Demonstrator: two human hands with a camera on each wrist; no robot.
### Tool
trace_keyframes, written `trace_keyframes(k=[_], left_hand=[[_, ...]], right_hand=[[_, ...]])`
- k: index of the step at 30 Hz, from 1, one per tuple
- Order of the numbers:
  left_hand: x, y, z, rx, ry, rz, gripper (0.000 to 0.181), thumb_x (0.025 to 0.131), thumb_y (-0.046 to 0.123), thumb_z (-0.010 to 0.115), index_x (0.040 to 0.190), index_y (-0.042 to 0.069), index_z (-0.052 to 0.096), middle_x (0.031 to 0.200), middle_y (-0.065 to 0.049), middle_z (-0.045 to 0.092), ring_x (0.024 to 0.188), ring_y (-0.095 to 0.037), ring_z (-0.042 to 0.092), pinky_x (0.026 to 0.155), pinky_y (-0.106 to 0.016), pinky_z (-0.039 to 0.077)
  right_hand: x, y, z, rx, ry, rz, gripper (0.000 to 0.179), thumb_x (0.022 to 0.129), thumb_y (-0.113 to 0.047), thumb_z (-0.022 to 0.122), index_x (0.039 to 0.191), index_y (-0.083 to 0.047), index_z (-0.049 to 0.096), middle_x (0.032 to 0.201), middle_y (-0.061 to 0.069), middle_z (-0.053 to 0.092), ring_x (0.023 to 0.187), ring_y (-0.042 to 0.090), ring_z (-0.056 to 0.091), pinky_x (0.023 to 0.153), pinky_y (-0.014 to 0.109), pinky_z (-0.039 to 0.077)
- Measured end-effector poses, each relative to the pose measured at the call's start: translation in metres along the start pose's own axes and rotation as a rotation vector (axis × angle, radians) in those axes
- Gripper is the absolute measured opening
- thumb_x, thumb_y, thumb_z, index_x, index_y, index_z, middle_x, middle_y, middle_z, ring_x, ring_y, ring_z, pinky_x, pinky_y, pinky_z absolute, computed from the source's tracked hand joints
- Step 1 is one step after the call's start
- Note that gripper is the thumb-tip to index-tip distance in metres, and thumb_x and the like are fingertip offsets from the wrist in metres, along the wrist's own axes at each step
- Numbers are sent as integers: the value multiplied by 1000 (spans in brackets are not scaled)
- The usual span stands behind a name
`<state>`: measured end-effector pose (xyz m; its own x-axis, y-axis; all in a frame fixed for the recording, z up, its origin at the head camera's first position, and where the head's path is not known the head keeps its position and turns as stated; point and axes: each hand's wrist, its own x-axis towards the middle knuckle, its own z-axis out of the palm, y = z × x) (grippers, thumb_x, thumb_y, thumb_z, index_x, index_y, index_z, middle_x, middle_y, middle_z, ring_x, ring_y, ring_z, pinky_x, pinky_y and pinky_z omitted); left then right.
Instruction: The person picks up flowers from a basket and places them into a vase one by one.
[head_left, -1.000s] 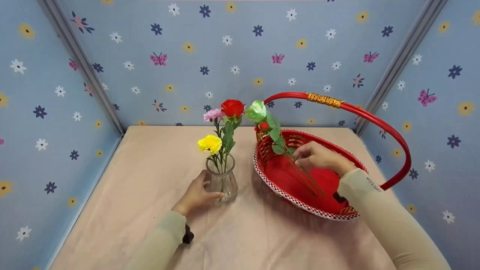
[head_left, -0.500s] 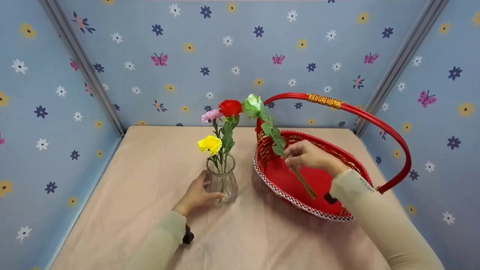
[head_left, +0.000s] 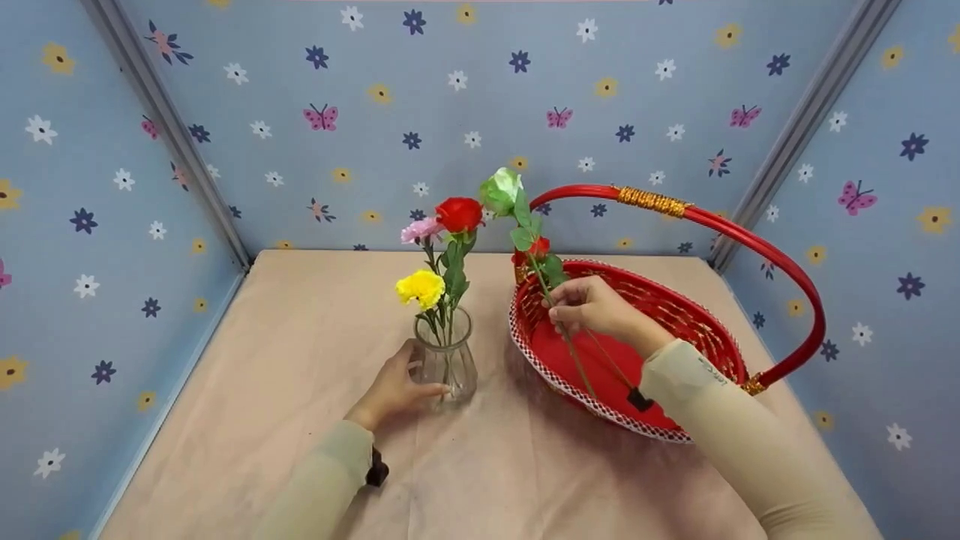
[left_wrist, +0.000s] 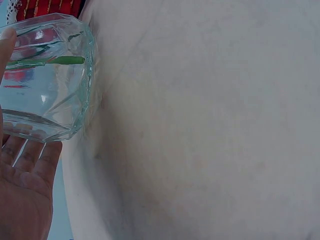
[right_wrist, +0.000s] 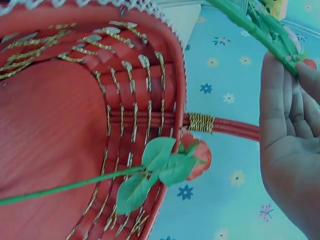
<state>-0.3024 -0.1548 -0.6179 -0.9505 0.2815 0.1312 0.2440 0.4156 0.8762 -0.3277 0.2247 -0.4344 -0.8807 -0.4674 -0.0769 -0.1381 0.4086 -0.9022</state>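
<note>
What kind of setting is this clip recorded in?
Probably a small staged recording booth, not a home: wallpaper panels printed with flowers and butterflies enclose a table on three sides. On it stand only a glass vase of flowers and a red basket.

The left hand (head_left: 394,390) holds the glass vase (head_left: 446,361) of flowers on the worktop (head_left: 300,420). The right hand (head_left: 596,311) pinches a green rose (head_left: 501,191) by its stem above the red basket (head_left: 697,330).
</note>
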Motion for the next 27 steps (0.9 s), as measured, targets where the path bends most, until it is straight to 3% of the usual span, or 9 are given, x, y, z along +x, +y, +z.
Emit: trace_keyframes(k=[17,27], left_hand=[[1,-1,0,-10,-2,-18,87,78,28,101,146,7,50,144,-24,65,141,-44,60,124,-57,50],[0,0,-1,-10,-10,-18,87,79,29,100,147,7,49,145,-24,64,141,-44,60,125,-57,49]], right_hand=[[24,-14,34,269,95,12,15,105,-1,67,120,-2,70,90,12,72,81,26,72,69,32,69],[35,-17,53,423,127,19,18,104,0,68,121,-3,64,91,6,75,80,20,72,71,31,68]])
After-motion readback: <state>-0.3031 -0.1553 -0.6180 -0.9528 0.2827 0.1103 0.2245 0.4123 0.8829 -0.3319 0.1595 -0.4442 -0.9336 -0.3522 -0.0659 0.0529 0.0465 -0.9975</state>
